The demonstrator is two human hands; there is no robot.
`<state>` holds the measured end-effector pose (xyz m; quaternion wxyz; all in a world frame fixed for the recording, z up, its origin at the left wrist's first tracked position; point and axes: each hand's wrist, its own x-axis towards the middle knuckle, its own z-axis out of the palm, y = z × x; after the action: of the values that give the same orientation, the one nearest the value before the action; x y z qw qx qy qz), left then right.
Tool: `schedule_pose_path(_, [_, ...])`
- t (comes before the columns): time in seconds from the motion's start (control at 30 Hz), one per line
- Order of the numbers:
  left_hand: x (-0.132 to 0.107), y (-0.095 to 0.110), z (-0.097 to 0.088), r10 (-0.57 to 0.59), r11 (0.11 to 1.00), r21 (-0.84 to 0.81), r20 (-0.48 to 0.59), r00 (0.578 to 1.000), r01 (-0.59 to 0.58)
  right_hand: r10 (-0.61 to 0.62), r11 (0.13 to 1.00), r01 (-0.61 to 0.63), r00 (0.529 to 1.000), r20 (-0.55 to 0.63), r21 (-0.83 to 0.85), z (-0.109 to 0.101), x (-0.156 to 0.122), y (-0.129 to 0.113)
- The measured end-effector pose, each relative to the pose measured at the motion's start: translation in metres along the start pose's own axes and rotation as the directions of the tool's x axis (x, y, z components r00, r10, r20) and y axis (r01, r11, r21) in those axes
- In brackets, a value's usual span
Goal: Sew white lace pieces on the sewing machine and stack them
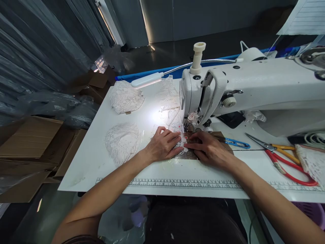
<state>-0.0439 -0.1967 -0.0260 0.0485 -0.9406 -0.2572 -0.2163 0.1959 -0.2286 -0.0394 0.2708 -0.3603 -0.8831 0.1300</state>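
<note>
A strip of white lace with small red marks lies under the sewing machine's needle area. My left hand holds its left side against the machine bed, fingers bent over it and thumb toward me. From the right, my right hand grips the lace's edge with its fingertips; part of that grip is hidden. More lace stretches behind the needle area. Blue thread snips lie just right of my right hand, over the brown plate.
Two lace bundles sit on the left of the white table. Red- and orange-handled scissors lie at right. A lamp lights the lace. A printed ruler follows the front edge; cardboard boxes stand left.
</note>
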Motion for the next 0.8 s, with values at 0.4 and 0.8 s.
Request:
schedule_pose_path(0.4, [0.0013,0.0004,-0.0034,0.012,1.000,0.018,0.027,1.000,-0.012,0.009,1.000,-0.009,1.000,0.011,-0.026,-0.0018,0.0005,-0.0035])
schedule_pose_path(0.8, [0.0022,0.0046,0.0020,-0.058,0.998,0.021,0.009,0.998,0.057,0.049,0.998,-0.049,0.998,0.024,-0.027,-0.0014,-0.0009,-0.0049])
